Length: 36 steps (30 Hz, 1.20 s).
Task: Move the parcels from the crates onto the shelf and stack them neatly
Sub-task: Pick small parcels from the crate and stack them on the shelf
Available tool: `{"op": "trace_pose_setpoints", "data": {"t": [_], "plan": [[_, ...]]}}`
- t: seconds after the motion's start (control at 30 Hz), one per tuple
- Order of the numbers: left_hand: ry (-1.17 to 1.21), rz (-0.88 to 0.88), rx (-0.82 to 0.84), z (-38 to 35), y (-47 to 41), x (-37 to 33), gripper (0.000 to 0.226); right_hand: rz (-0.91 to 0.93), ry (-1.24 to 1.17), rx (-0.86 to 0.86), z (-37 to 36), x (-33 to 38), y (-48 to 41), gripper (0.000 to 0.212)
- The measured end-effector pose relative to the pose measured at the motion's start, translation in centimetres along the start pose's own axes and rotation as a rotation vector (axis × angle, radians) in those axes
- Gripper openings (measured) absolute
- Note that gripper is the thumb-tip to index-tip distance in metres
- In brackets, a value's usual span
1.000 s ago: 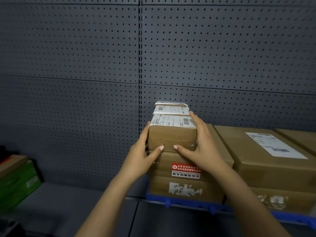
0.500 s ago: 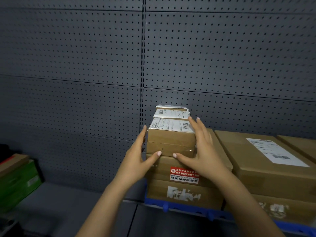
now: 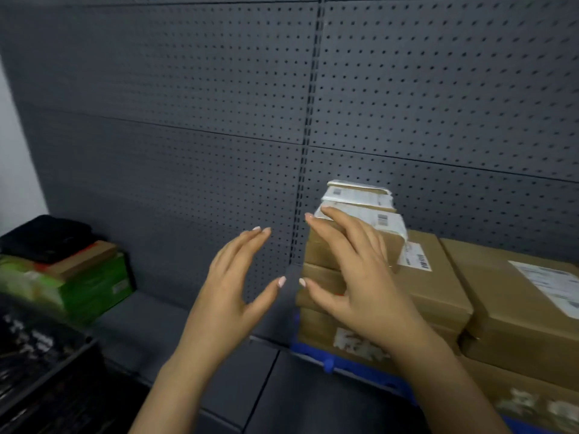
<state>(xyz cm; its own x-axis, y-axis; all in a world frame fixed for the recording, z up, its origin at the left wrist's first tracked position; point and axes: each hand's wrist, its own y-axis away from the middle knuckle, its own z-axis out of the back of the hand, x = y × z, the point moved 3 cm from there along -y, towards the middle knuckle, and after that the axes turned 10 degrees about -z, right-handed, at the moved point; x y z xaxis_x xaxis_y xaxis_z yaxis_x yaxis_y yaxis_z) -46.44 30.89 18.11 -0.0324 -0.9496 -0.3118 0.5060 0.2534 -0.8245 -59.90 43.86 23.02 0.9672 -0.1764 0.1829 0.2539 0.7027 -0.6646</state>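
I see a dark grey pegboard panel filling most of the frame, a slotted upright down its middle, pale wall at far left, and a grey shelf lower left. The light is dim.

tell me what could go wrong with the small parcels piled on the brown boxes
1. The small white-labelled cardboard parcels make a narrow pile at the left end of the large brown cardboard box. A nudge could tip them onto the grey shelf.
2. The open right hand hangs right in front of that pile and could clip it.
3. The pile's layers look uneven, so it may lean.
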Motion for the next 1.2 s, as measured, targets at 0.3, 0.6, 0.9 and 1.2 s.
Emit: {"op": "trace_pose_setpoints", "data": {"t": [0.3,0.6,0.9,1.2], "plan": [[-0.284,0.188,-0.073,11.6,7.7,3.8,0.064,0.231,-0.209,0.148,-9.4,11.0,-2.9,0.068],[-0.623,0.508,-0.078,27.9,20.2,7.4,0.063,0.461,-0.439,0.325,-20.2,29.7,-3.6,0.065],[-0.845,0.793,-0.194,41.9,31.4,8.5,0.063,0.654,-0.595,0.527,-28.0,47.5,-1.7,0.066],[-0.970,1.041,-0.285,46.9,38.5,8.5,0.063,0.818,-0.701,0.700,-33.7,56.6,-0.3,0.065]]}}
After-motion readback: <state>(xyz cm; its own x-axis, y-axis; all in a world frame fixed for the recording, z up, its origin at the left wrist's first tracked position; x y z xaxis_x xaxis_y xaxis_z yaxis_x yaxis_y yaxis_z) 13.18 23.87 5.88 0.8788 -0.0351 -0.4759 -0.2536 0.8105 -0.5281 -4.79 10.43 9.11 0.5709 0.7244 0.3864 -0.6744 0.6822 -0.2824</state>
